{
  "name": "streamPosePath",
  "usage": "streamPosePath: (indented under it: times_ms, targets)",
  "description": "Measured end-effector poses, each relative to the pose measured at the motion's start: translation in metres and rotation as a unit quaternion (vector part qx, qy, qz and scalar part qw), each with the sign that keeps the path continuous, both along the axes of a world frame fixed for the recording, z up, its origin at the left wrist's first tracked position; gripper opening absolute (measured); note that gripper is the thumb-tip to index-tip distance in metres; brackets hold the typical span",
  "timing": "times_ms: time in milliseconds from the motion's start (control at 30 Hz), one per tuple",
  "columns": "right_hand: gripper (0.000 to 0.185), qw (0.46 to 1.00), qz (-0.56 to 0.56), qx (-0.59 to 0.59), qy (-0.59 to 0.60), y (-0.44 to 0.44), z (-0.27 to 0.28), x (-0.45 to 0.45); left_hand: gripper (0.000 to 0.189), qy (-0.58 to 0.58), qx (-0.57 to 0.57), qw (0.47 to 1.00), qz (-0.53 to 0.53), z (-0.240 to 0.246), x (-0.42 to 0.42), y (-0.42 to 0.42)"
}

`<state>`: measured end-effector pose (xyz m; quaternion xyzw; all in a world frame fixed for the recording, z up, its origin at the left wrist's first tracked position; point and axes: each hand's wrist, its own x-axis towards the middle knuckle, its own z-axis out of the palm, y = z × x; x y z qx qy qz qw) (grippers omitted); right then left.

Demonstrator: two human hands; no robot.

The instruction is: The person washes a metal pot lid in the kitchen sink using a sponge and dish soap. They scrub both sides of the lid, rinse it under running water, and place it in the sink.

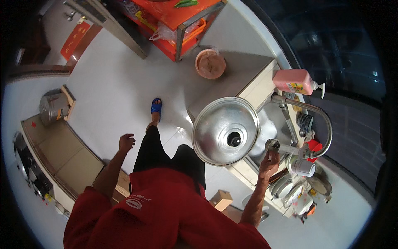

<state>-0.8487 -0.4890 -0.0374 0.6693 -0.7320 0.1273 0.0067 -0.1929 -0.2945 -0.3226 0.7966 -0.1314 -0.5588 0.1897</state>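
Note:
My right hand point(270, 165) is over the sink point(281, 124), its fingers on a small round grey thing point(272, 145). This may be a metal strainer or a scourer; its kind is unclear. Water runs onto it from the curved metal tap point(327, 124). Left of that hand, a large domed metal lid point(214, 124) with a black knob lies over the sink's front edge, knob up. My left hand point(126, 143) hangs over the floor, holding nothing, fingers loosely apart.
A pink pump bottle point(292, 81) is on the sill behind the sink. Bowls and dishes point(284, 186) crowd the counter at right. A lined bin point(210, 63) stands near a red table point(164, 12). At left is a low cabinet point(62, 146) bearing a clear container point(53, 107).

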Motion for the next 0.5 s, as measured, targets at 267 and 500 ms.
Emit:
streamPosePath:
  times_ms: [267, 500]
  targets:
    - [0.013, 0.993, -0.116, 0.027, 0.002, -0.007, -0.027, 0.033, 0.033, 0.049, 0.022, 0.991, -0.119, -0.138, 0.009, -0.207]
    - [0.017, 0.983, -0.176, 0.057, 0.018, 0.014, -0.063, 0.025, 0.058, 0.19, -0.056, 0.977, -0.08, -0.214, -0.141, -0.405]
